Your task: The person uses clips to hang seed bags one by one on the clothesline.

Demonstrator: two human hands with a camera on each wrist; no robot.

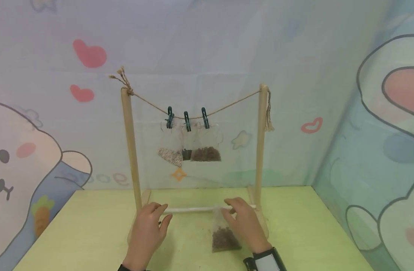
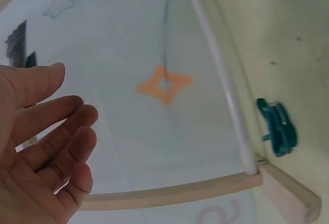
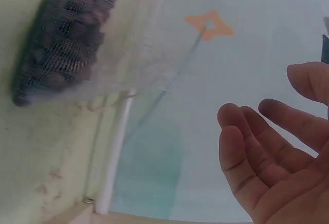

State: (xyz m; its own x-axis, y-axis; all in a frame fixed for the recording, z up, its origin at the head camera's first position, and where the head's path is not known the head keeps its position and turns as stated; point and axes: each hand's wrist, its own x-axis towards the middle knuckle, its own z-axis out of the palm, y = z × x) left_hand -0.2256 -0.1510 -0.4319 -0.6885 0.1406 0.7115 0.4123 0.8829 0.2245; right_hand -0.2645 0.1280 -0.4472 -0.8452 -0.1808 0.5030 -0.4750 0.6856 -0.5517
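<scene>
My left hand (image 1: 147,227) hovers over the left of the table, fingers loosely bent and holding nothing. Below it lies a dark green clothespin (image 2: 280,127), mostly hidden behind the hand in the head view. My right hand (image 1: 244,222), also with nothing in its relaxed fingers, is beside a sheer mesh bag (image 1: 224,239) of dark brown bits. In the right wrist view the fingers (image 3: 234,147) are apart from this bag. Several more clothespins (image 1: 205,118) sit on a sagging twine line (image 1: 235,102), with a pale-filled bag (image 1: 171,156) and a brown-filled bag (image 1: 206,153) hanging below.
The twine runs between two wooden posts (image 1: 130,143) on feet, joined low down by a white rod (image 1: 190,209). Between the hanging bags shows a darker bag (image 1: 187,154). A printed cloth backdrop (image 1: 200,45) stands behind the yellow-green table (image 1: 305,233).
</scene>
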